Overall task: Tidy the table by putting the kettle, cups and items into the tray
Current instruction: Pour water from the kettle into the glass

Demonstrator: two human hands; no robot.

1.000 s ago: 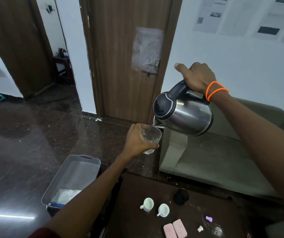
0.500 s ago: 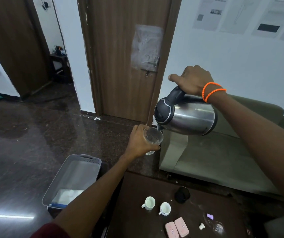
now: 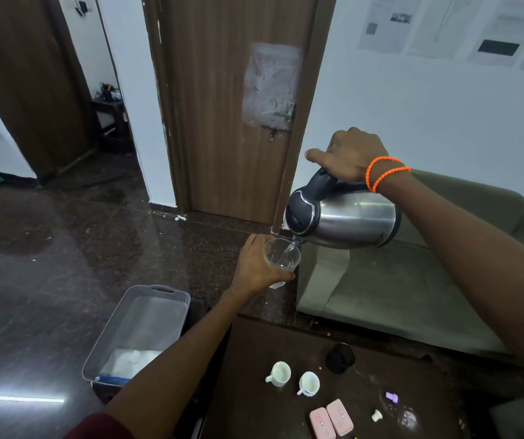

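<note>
At lower left the tray point(image 3: 146, 324) waits on the floor, your left hand point(image 3: 256, 267) wraps a glass point(image 3: 281, 259) at centre to catch the stream, your right hand point(image 3: 349, 155) clenches the tipped kettle point(image 3: 346, 218) by its handle, two cups point(image 3: 294, 378) sit on the table point(image 3: 254, 350) below.

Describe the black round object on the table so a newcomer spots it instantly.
On the dark wooden table, look toward the far edge nearest the sofa. The black round object lies there, beyond two white cups, the table's only black item.
</note>
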